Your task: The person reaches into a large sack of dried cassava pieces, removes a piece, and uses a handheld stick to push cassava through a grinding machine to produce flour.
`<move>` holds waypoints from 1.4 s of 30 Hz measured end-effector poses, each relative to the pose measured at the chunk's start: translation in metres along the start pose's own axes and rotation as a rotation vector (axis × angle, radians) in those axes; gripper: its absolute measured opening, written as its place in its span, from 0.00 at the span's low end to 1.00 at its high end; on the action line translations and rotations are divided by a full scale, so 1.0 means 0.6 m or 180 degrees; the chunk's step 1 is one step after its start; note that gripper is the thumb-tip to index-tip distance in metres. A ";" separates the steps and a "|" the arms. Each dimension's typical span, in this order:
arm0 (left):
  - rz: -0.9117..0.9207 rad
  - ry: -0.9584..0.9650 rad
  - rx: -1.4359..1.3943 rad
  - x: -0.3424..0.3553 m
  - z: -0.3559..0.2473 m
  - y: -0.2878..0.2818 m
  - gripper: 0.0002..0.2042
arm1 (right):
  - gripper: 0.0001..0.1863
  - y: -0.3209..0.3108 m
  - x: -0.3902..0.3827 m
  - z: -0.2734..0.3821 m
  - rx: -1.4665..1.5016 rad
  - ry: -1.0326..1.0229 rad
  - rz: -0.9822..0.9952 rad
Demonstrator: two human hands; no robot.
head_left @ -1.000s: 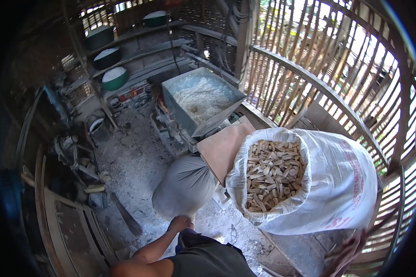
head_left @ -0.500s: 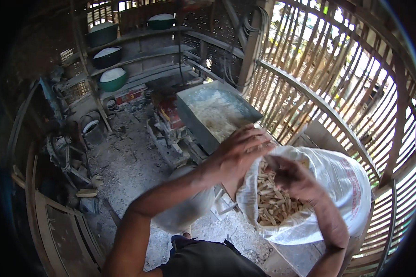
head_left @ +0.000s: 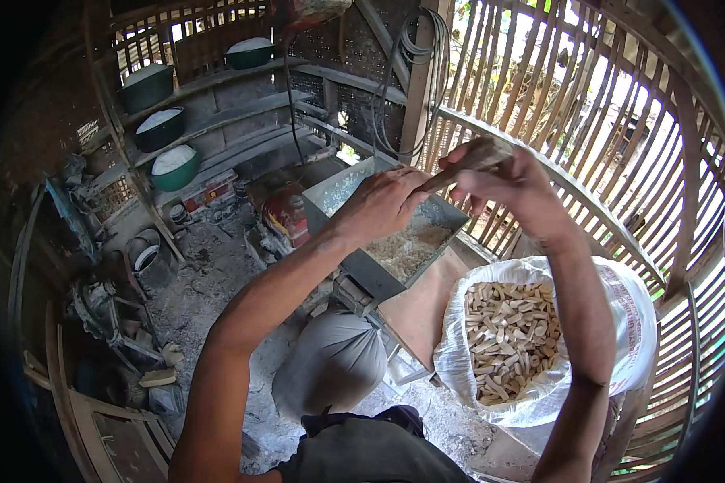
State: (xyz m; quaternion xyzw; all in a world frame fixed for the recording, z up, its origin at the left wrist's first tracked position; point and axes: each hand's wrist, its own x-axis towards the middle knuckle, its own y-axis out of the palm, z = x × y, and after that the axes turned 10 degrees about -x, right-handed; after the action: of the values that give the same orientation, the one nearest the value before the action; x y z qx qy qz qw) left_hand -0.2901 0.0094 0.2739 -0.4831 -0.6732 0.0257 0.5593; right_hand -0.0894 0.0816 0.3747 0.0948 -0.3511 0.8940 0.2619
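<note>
My left hand [head_left: 379, 207] is raised above the metal hopper [head_left: 368, 278], its fingers closed on the thin end of a brown wooden stick [head_left: 469, 163]. The stick slants up to the right and gets thicker there. My right hand [head_left: 528, 197], blurred by movement, is curled around the thick end. White grated or ground material [head_left: 411, 248] lies in the hopper. Below my right forearm stands an open white woven sack [head_left: 451, 342], with many pale dried pieces [head_left: 511, 338] showing in its mouth.
A full grey cloth sack [head_left: 326, 362] stands below the hopper, beside a reddish board [head_left: 419, 310]. Shelves [head_left: 209, 121] at the back left carry several basins, among them a green basin [head_left: 176, 171] heaped with white material. Slatted wall [head_left: 556, 105] closes the right side.
Both hands have risen; my right hand has come up out of the sack's mouth. The stick now shows clearly between them. The view has shifted, showing more of the sack's contents.
</note>
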 end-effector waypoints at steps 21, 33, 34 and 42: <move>-0.1196 -0.1929 0.0525 -0.114 0.113 0.027 0.08 | 0.16 0.167 0.151 -0.138 -0.0139 -0.0002 -0.0274; -0.1188 -0.2449 0.0783 -0.091 0.093 0.057 0.07 | 0.10 0.202 0.153 -0.245 -0.0471 0.0113 -0.0010; -0.1275 -0.2396 0.0796 -0.103 0.105 0.056 0.07 | 0.09 0.197 0.143 -0.202 -0.0280 0.0319 0.0090; -0.1173 -0.2456 0.0817 -0.106 0.109 0.069 0.07 | 0.09 0.158 0.146 -0.192 -0.0639 0.0061 -0.0452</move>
State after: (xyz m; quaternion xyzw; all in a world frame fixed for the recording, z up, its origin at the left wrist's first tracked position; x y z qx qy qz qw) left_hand -0.3210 0.0213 0.1793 -0.2368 -0.8988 0.1873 0.3179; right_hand -0.2124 0.1363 0.2662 0.0841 -0.4288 0.8344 0.3360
